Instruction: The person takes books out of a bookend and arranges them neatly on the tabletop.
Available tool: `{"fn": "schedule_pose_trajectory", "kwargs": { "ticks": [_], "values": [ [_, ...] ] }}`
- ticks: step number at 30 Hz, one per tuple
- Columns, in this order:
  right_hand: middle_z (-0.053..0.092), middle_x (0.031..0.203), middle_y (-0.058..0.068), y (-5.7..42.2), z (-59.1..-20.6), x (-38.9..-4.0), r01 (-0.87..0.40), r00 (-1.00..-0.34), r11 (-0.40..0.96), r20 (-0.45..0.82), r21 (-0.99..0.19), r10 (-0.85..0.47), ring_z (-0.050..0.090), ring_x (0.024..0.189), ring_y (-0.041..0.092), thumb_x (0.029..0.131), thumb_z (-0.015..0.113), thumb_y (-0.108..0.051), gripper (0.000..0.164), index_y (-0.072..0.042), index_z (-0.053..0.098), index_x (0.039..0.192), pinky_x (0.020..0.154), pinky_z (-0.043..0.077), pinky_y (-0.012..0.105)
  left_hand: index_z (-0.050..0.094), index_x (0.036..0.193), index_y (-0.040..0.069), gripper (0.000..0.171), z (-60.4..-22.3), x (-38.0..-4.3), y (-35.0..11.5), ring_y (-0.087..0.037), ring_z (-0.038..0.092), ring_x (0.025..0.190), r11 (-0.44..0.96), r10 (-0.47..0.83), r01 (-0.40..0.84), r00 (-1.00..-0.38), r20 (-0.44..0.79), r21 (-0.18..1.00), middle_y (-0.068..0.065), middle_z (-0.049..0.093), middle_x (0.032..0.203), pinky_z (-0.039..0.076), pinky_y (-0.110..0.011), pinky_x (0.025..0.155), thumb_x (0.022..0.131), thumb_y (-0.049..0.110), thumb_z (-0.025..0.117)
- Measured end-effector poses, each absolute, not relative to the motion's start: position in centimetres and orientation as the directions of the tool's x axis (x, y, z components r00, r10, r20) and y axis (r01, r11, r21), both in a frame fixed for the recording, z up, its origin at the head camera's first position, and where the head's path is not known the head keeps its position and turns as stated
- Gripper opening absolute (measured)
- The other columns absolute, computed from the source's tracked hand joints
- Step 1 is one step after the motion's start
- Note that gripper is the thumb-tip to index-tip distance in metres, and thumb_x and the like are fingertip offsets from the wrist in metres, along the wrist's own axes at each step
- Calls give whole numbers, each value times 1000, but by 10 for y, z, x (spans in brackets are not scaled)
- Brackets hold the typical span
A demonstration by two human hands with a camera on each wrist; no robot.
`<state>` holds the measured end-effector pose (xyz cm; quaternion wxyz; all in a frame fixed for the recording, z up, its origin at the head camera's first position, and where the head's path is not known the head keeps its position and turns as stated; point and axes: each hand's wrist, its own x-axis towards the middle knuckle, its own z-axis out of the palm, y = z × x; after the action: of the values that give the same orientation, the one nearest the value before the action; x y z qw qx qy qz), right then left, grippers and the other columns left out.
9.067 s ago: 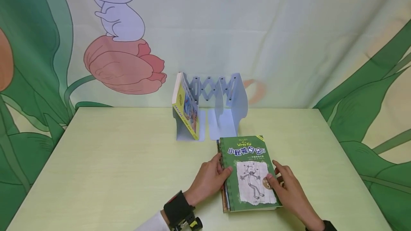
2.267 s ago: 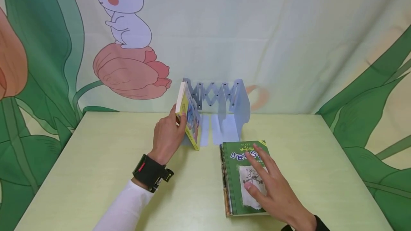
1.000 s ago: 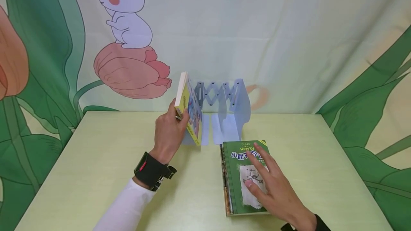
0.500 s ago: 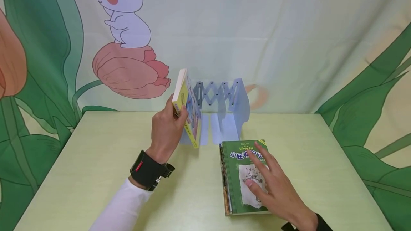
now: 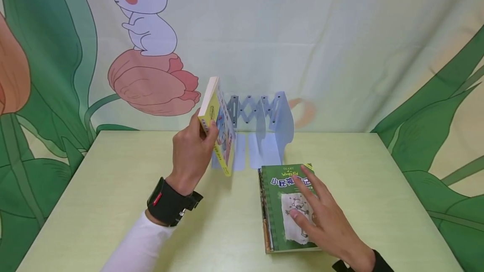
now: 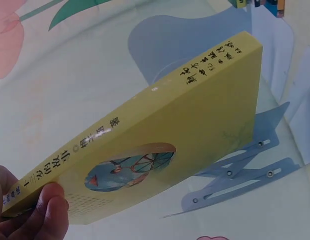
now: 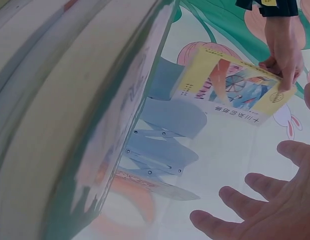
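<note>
My left hand (image 5: 190, 150) grips a yellow paperback book (image 5: 221, 137) near the top of its spine, thumb on the illustrated cover. In the left wrist view the yellow spine and a round picture of the book (image 6: 194, 120) show. The book is raised and tilted at the left end of a light-blue expandable metal book stand (image 5: 283, 123). My right hand (image 5: 329, 221), fingers straight and spread, is over a green Wimpy Kid book (image 5: 274, 221) on top of a stack. Whether it touches the cover is unclear. The right wrist view shows the page edges of the stack (image 7: 60, 100) up close.
A pale yellow table (image 5: 113, 205) bears the stack and the stand. Upright dividers and a scissor-like lattice (image 5: 248, 108) make up the stand. Behind it hangs a printed curtain (image 5: 340, 62) with a rabbit, tulips and leaves.
My left hand left the stack, took hold of the yellow book in the stand, and lifted it up and slightly left. My right hand went from the stack's side to above its cover.
</note>
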<state>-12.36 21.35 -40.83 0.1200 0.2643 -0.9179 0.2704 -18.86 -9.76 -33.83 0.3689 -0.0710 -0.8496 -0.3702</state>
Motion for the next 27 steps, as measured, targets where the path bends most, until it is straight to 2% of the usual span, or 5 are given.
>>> {"fn": "schedule_pose_trajectory", "kwargs": {
  "ticks": [7, 14, 17, 27],
  "values": [
    [19, 165, -2, 215, -408, -123, -545, -834, 711, 370, -444, -409, 30, 145, 33, 92, 65, -29, 72, -28, 31, 155, 98, 40, 67, 55, 128, -3, 35, -330, -178, -95, -28, 74, 68, 716, -132, 451, -661, 738, 532, -20, 74, 93, 56, -35, 51, 97, 15, 55],
    [20, 164, 1, 217, -409, -124, -559, -824, 703, 387, -440, -413, 31, 145, 34, 92, 64, -29, 73, -31, 29, 155, 97, 42, 66, 57, 119, -6, 30, -321, -171, -95, -25, 70, 59, 731, -132, 482, -595, 793, 483, -19, 73, 84, 53, -33, 47, 96, 13, 57],
    [19, 165, 0, 218, -408, -124, -557, -826, 703, 385, -442, -413, 31, 145, 34, 92, 64, -29, 72, -30, 29, 155, 97, 41, 67, 56, 120, -7, 31, -318, -168, -94, -25, 70, 59, 732, -135, 494, -571, 810, 470, -19, 74, 85, 53, -33, 47, 96, 12, 58],
    [18, 165, -3, 220, -405, -125, -541, -834, 718, 387, -438, -393, 31, 145, 33, 92, 65, -29, 73, -31, 29, 155, 98, 40, 67, 60, 115, -7, 28, -308, -159, -92, -21, 65, 54, 687, -209, 562, -455, 866, 461, -17, 75, 86, 52, -29, 51, 93, 11, 59]
  ]
}}
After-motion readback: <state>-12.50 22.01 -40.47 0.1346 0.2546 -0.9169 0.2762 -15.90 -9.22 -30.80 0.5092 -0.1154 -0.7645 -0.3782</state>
